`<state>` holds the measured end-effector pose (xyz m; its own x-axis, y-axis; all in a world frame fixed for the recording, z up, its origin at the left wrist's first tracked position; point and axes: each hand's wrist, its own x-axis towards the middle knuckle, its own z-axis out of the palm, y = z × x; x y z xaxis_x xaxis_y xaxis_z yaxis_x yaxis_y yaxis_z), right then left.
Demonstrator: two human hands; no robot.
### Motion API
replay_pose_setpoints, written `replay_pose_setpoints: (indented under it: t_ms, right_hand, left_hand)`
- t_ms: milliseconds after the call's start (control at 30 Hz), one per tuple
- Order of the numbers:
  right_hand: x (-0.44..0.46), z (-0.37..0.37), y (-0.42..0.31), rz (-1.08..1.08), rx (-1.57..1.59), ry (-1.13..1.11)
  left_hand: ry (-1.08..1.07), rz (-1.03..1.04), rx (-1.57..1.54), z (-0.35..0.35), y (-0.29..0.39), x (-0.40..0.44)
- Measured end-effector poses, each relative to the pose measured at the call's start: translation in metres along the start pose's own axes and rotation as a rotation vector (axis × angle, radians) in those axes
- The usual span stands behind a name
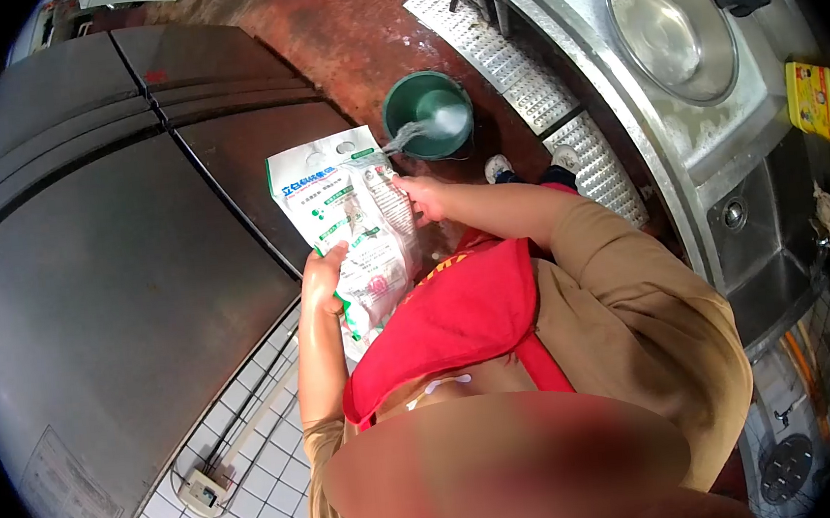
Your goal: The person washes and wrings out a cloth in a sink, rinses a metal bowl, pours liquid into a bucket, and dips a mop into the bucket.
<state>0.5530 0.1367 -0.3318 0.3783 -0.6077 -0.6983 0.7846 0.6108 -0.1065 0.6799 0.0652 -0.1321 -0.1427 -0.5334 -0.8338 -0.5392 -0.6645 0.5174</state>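
A white plastic bag (358, 224) with blue and green print is held in front of the red apron. My left hand (323, 279) grips its lower left edge. My right hand (423, 199) holds its right side near the top. From the bag's upper right corner, a whitish stream falls into a green bucket (403, 99) on the floor. A pale patch shows inside the bucket.
Large metal cabinet doors (89, 258) stand on the left. At the right, a steel sink counter (662, 149) holds a round metal basin (627, 33) with cloudy water. Beyond it is a yellow container (816, 105). A perforated metal strip (518, 77) crosses the reddish floor.
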Motion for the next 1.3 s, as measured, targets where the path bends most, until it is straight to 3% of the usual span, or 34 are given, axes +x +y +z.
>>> replay_pose_setpoints:
  t_ms: [200,500,833,1300]
  right_hand:
    - [-0.008,0.003,-0.007,-0.046,-0.047,-0.052]
    - [0.003,0.003,-0.010,-0.007,-0.083,0.018]
    - [0.011,-0.008,-0.008,-0.022,-0.228,0.048]
    - [0.009,-0.007,-0.006,-0.114,-0.209,0.105]
  left_hand:
    - [-0.062,-0.016,-0.103,0.003,0.006,0.002]
    - [-0.046,0.013,-0.015,0.007,0.009,0.004]
    - [0.119,0.027,0.095,-0.012,-0.039,0.003]
    - [0.099,0.084,0.146,-0.023,-0.056,0.004]
